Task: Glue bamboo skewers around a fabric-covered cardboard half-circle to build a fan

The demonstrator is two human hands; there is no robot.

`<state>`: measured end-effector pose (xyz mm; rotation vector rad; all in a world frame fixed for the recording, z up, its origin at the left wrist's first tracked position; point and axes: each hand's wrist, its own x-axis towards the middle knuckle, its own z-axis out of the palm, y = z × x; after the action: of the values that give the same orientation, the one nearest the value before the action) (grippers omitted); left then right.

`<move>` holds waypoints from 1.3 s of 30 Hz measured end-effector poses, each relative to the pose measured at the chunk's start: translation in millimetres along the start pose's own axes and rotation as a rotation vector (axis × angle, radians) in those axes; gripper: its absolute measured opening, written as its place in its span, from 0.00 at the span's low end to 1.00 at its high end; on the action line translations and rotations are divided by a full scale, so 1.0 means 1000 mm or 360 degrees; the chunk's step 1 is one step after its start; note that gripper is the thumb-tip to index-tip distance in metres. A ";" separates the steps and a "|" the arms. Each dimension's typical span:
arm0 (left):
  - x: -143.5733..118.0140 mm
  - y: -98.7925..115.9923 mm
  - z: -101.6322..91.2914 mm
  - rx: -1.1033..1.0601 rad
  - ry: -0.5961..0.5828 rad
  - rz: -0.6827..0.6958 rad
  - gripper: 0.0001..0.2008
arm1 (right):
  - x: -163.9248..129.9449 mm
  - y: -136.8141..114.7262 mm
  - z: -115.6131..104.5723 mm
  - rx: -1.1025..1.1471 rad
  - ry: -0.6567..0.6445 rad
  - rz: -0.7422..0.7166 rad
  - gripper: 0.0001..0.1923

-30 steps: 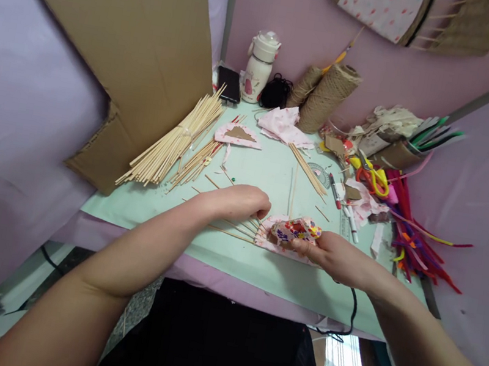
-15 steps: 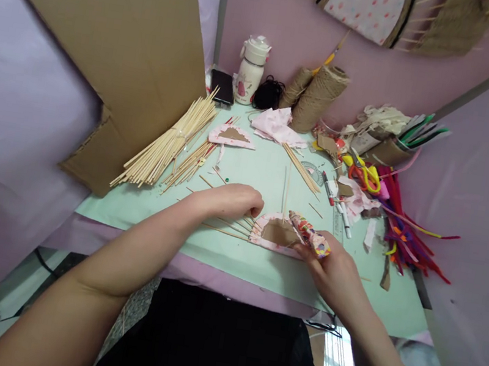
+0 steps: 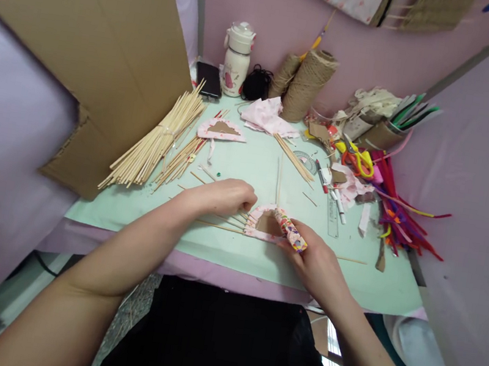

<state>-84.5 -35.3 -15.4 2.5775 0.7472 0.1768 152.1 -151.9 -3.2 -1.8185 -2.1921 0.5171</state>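
In front of me lies a half-round cardboard piece (image 3: 266, 222) edged with pink-spotted white cloth. Thin wooden sticks (image 3: 221, 227) fan out from its left side, and an upright stick (image 3: 278, 182) rises from its top edge. My right hand (image 3: 314, 253) grips a flower-patterned glue gun (image 3: 290, 230), its tip at the top edge of the piece near the upright stick's base. My left hand (image 3: 233, 198) is closed just left of the piece, over the sticks. Its fingertips are hidden, so what they pinch cannot be made out.
A bundle of wooden sticks (image 3: 158, 141) leans by a large cardboard sheet (image 3: 130, 53) at left. Behind stand a bottle (image 3: 236, 61) and a twine spool (image 3: 310, 85). Scissors (image 3: 360, 158), markers (image 3: 338, 204) and pipe cleaners (image 3: 400, 214) lie at right.
The whole view has shifted slightly. The glue gun's tip has moved a little left along the piece, to the upright stick's base. My left hand stays closed beside the sticks.
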 end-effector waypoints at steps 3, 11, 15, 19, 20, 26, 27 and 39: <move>-0.001 0.002 -0.001 -0.0014 0.0005 -0.0005 0.10 | -0.001 0.003 0.004 -0.0016 0.0054 -0.0047 0.21; 0.000 0.008 -0.004 0.0018 -0.0067 -0.0053 0.09 | 0.000 0.007 0.011 -0.0017 0.0111 -0.0095 0.20; -0.002 0.011 -0.007 0.0043 -0.0057 -0.0072 0.08 | -0.001 0.006 0.010 0.0019 0.0102 -0.0098 0.20; -0.003 0.012 -0.007 0.0067 -0.0066 -0.0093 0.08 | -0.001 0.007 0.011 0.0027 0.0102 -0.0099 0.21; -0.003 0.011 -0.007 0.0069 -0.0067 -0.0093 0.09 | -0.001 0.007 0.011 0.0028 0.0104 -0.0101 0.21; -0.003 0.001 -0.003 0.0048 -0.0010 -0.0006 0.10 | 0.000 0.008 0.012 0.0045 0.0108 -0.0086 0.20; -0.003 0.001 -0.002 0.0053 -0.0003 -0.0006 0.11 | -0.001 0.007 0.012 0.0048 0.0111 -0.0087 0.20; -0.008 0.000 -0.007 0.0061 0.0025 -0.0083 0.11 | -0.002 0.004 0.008 0.0094 0.0108 -0.0027 0.21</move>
<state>-92.7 -36.5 -9.3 2.5923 0.8302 0.1678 152.4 -154.1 -12.2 -1.7594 -2.1229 0.5037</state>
